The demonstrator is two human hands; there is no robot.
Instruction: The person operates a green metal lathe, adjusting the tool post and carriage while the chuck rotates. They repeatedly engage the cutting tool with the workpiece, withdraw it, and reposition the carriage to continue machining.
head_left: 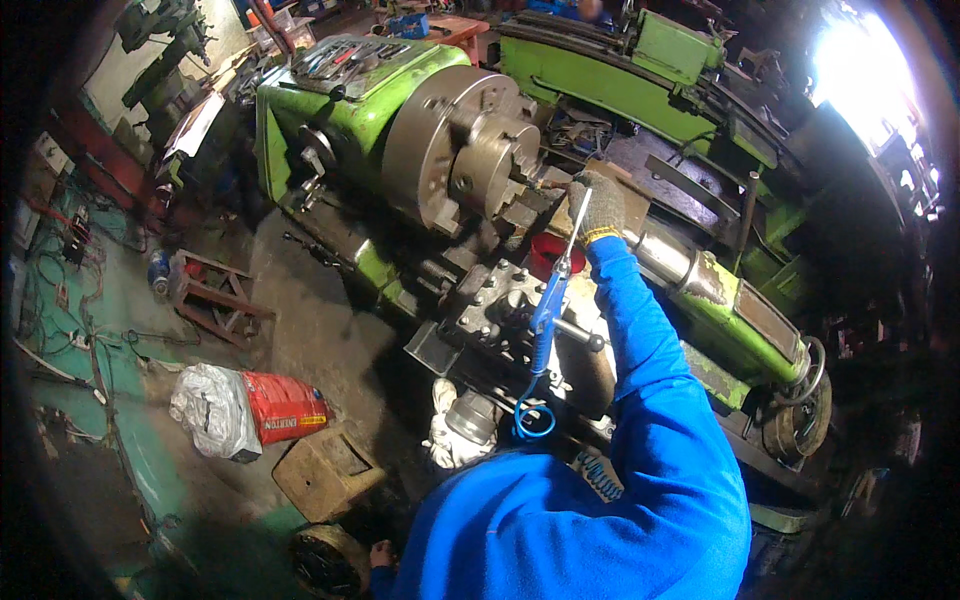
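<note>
My right hand (604, 207), in a grey knit glove with a yellow cuff, reaches beside the lathe chuck (492, 165). Its fingers look curled, but what they hold is hidden. A blue air blow gun (547, 312) stands nozzle up over the tool post (497, 305); its long silver nozzle crosses in front of the glove. I cannot tell whether the glove grips it. My left hand (382, 554), bare and small at the lower edge, hangs low beside my blue sleeve, its fingers unclear. A metal cylinder (472, 417) rests against white cloth or a glove (444, 440).
A red container (546, 254) sits behind the tool post. The green tailstock (740, 315) stands to the right, a second green lathe (610, 85) behind. On the floor at left are a red and white sack (285, 405), a tan box (325, 472) and a rusty stand (215, 298).
</note>
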